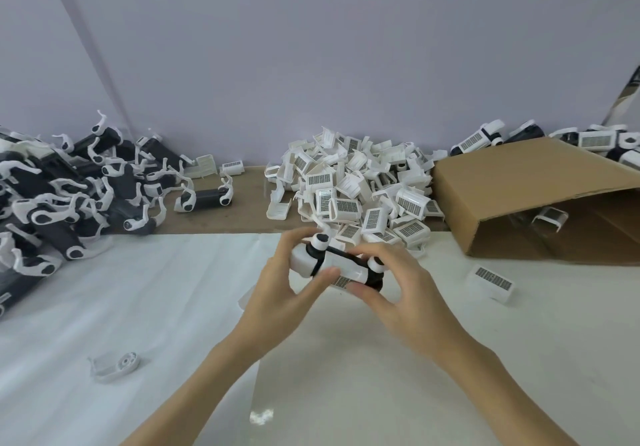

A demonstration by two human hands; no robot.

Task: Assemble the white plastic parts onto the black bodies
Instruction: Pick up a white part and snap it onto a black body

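Note:
Both hands hold one black body with a white plastic part point(341, 267) fitted over it, above the table's middle. My left hand point(280, 283) grips its left end, thumb across the white shell. My right hand point(394, 279) pinches its right end, fingers curled around the black tip. A heap of white plastic parts point(356, 189) with grey grid labels lies just behind the hands. A pile of black bodies point(65, 189) with white arms fills the far left.
A brown cardboard box point(540, 196) lies tipped on its side at the right, with finished units point(588, 141) behind it. One loose white part point(490, 283) lies right of my hands, another point(114, 366) at the near left. White sheeting point(138, 307) covers the table.

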